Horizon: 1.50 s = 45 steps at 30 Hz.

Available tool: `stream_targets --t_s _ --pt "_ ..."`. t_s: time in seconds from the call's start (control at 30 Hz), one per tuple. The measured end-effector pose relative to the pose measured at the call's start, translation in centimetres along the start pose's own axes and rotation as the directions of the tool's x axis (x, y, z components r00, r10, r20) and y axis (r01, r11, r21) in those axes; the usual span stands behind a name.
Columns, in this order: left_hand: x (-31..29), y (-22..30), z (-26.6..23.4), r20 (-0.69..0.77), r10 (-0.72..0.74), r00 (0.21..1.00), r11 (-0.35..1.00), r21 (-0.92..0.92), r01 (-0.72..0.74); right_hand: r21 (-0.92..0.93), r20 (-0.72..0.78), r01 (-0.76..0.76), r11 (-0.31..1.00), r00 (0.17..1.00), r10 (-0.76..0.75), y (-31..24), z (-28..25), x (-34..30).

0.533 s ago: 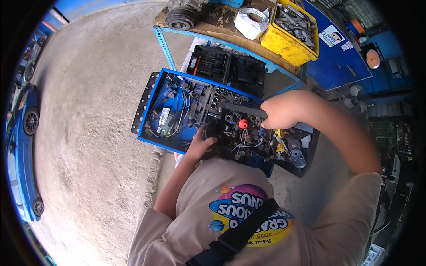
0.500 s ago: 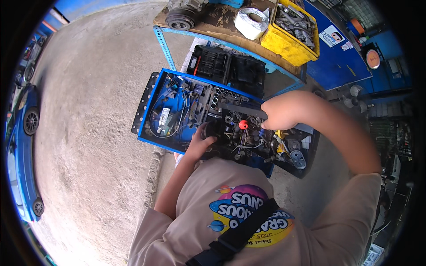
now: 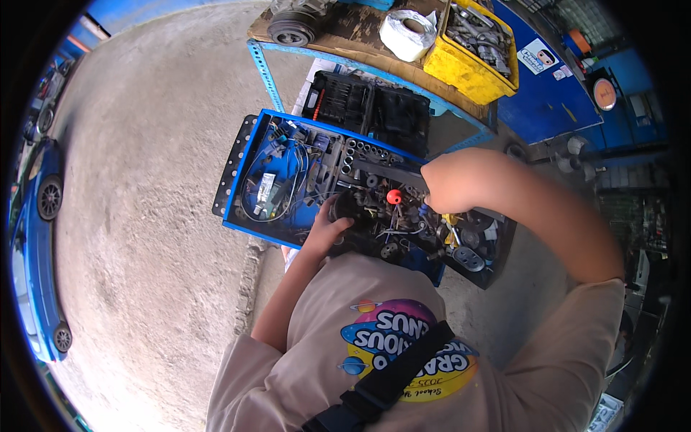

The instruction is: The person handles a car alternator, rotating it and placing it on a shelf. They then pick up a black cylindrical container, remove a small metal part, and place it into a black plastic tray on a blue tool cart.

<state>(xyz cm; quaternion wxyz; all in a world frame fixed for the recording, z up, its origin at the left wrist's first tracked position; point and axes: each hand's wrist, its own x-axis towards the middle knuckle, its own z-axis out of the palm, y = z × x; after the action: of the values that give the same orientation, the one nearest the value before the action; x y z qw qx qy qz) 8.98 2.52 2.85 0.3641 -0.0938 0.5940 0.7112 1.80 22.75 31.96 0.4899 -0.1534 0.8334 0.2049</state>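
Over a blue metal drawer full of loose parts and tools, my left hand is closed on a black rounded object, whose kind I cannot make out. Across the drawer, my right hand grips the end of a dark flat bar. Whether this bar is loose or the rim of the black parts tray is unclear. A red ball-shaped piece lies between my hands. Near my right hand are yellow pieces and an oval metal plate. My right fingertips are partly hidden.
Sockets, cables and a white tube lie in the drawer. Beyond it sits an open black tool case. A workbench carries a pulley, a white roll and a yellow bin. A blue car stands far left.
The oval plate and yellow pieces have shifted left among the parts. My right hand has moved very slightly left with the bar. My left hand stays on the black object.
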Motion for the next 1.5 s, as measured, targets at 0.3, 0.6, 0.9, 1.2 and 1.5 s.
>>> stream_targets --t_s 0.3,0.6,0.9,1.2,1.5 --pt "0.7 -2.4 0.3 -0.105 0.183 0.977 0.974 0.152 -0.167 0.138 -0.075 -0.082 0.987 0.993 0.093 -1.8 0.4 -1.6" --pt "-0.3 -0.8 1.0 -0.014 0.169 0.985 0.980 -0.107 -0.170 0.236 0.004 -0.150 0.960 0.988 0.154 -2.2 0.5 -2.7" --pt "0.6 -1.4 0.7 -0.017 0.151 0.988 0.985 -0.080 -0.152 0.251 -0.082 -0.099 0.963 0.989 0.123 -2.1 2.3 -2.5" --pt "-0.4 -0.2 -4.5 -0.090 0.187 0.978 0.922 -0.328 -0.207 0.465 -0.155 -0.030 0.885 0.981 0.115 3.7 5.9 -2.2" --pt "-2.3 2.0 -5.3 -0.136 0.204 0.969 0.843 -0.480 -0.245 0.959 -0.276 0.270 0.082 0.836 0.474 4.0 23.9 4.9"
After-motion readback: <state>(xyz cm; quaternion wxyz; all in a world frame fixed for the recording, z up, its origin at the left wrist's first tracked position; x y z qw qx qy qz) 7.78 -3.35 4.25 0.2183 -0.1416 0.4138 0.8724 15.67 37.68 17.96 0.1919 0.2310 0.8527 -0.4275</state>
